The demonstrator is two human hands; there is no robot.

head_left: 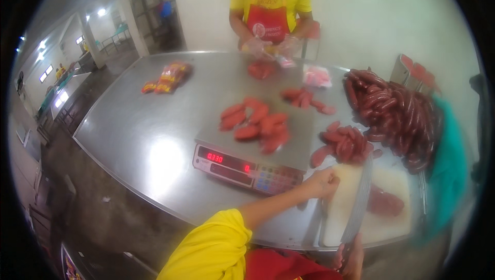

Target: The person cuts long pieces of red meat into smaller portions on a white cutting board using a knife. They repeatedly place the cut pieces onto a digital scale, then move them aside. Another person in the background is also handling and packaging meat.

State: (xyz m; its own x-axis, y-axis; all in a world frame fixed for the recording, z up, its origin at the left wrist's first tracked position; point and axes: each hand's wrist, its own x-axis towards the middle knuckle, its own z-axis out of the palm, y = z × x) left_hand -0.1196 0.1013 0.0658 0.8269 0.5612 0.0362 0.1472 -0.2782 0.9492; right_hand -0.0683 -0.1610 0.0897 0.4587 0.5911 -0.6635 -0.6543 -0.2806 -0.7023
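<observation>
The right hand (355,260) grasps the knife (359,202); the left hand (323,183), clenched at the cutting board's (334,228) far-left corner, could get cut if the knife slips sideways.

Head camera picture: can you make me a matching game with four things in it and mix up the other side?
Things:
1. Knife
2. Cutting board
3. Scale
4. Big sausage pile

Clues:
A. Dark red, toward the right end of the table
B. Has a lit red display
C. Held in the right hand
D. Pale and flat, under the blade

Pairs: 1-C, 2-D, 3-B, 4-A
</observation>
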